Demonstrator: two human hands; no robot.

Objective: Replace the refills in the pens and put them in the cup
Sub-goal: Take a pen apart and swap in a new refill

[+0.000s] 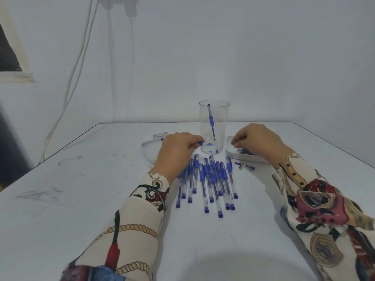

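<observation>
A clear plastic cup (214,116) stands at the middle of the white table, with one blue pen (211,120) leaning inside it. Several blue pens (209,179) lie in a bunch in front of the cup. My left hand (178,151) grips a pen barrel (200,143) just left of the cup's base. My right hand (257,142) reaches with curled fingers into a white tray (246,158) holding dark refills (244,151); whether it pinches one is hidden.
A second white tray (150,149) lies behind my left hand. Small loose pen parts (244,166) lie in front of the right tray. Cables (71,78) hang down the wall at the left. The table's edges run diagonally on both sides.
</observation>
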